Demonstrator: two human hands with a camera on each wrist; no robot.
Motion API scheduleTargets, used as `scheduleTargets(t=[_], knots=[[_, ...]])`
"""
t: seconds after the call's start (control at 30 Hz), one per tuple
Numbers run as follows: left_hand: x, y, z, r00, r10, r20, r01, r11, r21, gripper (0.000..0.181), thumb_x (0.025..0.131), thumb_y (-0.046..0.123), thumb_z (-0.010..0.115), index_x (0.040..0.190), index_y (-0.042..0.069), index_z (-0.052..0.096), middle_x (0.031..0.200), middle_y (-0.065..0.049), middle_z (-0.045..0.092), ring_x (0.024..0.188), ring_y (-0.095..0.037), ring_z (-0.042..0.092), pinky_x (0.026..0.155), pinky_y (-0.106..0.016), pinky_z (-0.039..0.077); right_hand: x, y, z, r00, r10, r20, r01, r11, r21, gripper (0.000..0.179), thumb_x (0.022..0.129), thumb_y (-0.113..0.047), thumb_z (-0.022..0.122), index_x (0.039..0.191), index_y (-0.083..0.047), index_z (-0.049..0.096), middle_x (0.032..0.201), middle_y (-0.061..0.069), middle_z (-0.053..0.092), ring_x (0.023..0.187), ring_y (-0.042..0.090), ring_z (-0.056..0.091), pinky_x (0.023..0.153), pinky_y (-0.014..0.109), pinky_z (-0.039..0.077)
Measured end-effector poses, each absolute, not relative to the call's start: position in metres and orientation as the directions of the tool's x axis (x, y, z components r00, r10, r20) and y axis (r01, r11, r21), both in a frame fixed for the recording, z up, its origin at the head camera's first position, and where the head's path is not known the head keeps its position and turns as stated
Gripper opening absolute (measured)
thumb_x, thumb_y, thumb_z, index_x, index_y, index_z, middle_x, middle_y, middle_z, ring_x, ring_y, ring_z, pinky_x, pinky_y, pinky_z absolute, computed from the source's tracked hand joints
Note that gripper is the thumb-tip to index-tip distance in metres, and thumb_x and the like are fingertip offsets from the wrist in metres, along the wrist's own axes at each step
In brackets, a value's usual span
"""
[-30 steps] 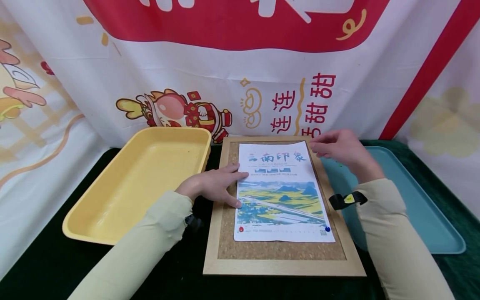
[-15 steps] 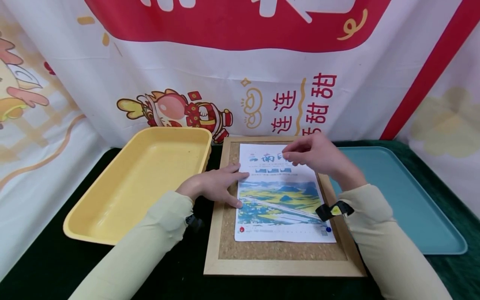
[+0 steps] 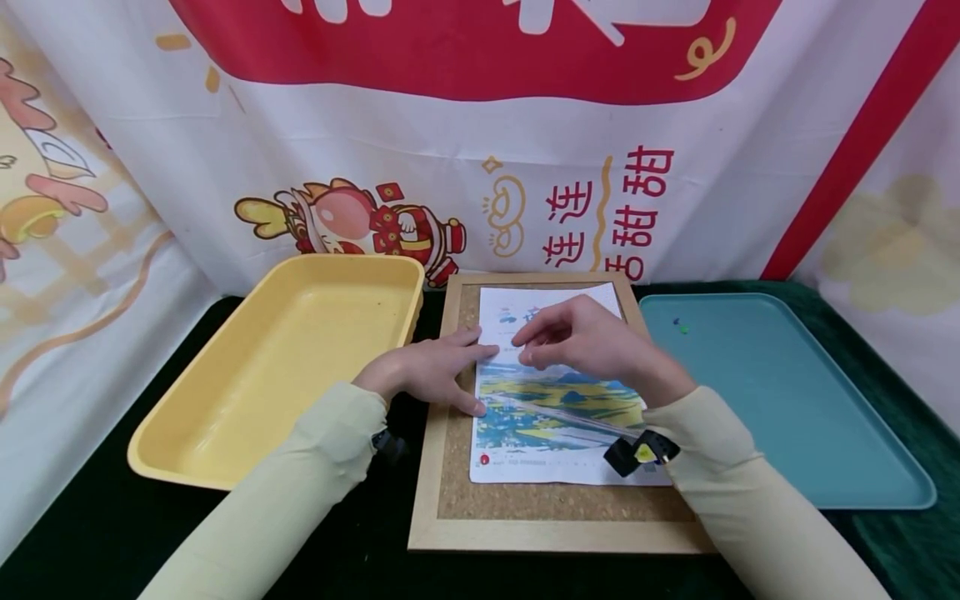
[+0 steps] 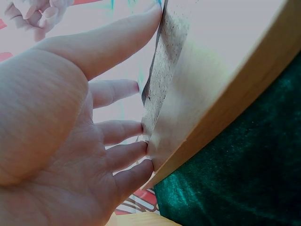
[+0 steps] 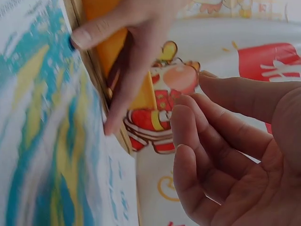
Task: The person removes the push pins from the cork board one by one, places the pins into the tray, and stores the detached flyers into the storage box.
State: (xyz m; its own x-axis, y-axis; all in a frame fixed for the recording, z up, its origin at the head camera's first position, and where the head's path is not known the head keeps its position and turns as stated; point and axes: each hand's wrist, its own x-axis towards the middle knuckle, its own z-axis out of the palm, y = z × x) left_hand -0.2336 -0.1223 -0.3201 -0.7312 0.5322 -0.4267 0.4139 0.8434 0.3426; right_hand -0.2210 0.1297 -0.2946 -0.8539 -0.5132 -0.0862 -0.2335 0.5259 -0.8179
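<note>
A printed landscape poster [image 3: 555,408] lies on a wood-framed cork board [image 3: 562,504]. A red push pin [image 3: 484,460] sits in its lower left corner. My left hand [image 3: 423,371] rests across the frame's left side, fingers spread, index finger and thumb on the poster's edge. That edge also shows beyond the left hand [image 4: 66,117] in the left wrist view. Above the poster's upper half hovers my right hand [image 3: 592,342], fingers bent toward the thumb. In the right wrist view, the right hand [image 5: 240,141] shows no object, but I cannot tell whether the fingertips pinch something small.
A yellow plastic bin [image 3: 300,367] stands left of the board. To the right lies a blue tray [image 3: 810,400] with small blue and green pieces [image 3: 681,327] near its far left corner. Dark green cloth [image 3: 345,550] covers the table, and a printed white backdrop [image 3: 450,142] hangs behind.
My right hand has moved left and nearer from the board's upper right corner to over the poster, uncovering the tray's small pieces. Its wrist now hides the blue pin at lower right. The left hand stays put.
</note>
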Motion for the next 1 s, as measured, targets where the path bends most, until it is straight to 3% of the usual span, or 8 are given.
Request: scheduleTargets(t=[0.53,0.77,1.0], knots=[[-0.233,-0.122,-0.317,-0.73,0.533,-0.428,0.402,0.842,0.36,0.089,0.096,0.048,0.077,0.17,0.026,0.031,0.181,-0.011,0.002,0.168,-0.033,0.006,0.133,-0.061,0.017,-0.208,0.107,-0.305,-0.728,-0.677,-0.106,-0.254,0.411,-0.875,0.022,0.096,-0.005,0.076,0.117,-0.001,0.078,0.098,0.006,0.079,0.088,0.018,0.07,0.08,0.029,0.057],[-0.234,-0.123,-0.317,-0.725,0.546,-0.42,0.421,0.834,0.357,0.091,0.096,0.048,0.077,0.17,0.023,0.03,0.181,-0.011,0.003,0.168,-0.033,0.009,0.132,-0.061,0.019,-0.202,0.094,-0.312,-0.69,-0.708,-0.15,-0.256,0.433,-0.864,0.016,0.094,-0.007,0.079,0.109,-0.009,0.082,0.095,-0.001,0.08,0.085,0.017,0.07,0.081,0.032,0.056],[-0.236,-0.124,-0.32,-0.721,0.561,-0.406,0.441,0.824,0.355,0.089,0.097,0.042,0.076,0.17,0.019,0.03,0.181,-0.012,0.005,0.168,-0.032,0.009,0.133,-0.057,0.019,-0.199,0.085,-0.319,-0.645,-0.745,-0.167,-0.259,0.419,-0.87,0.015,0.093,-0.005,0.08,0.108,-0.007,0.083,0.096,0.0,0.082,0.086,0.015,0.072,0.084,0.031,0.057]])
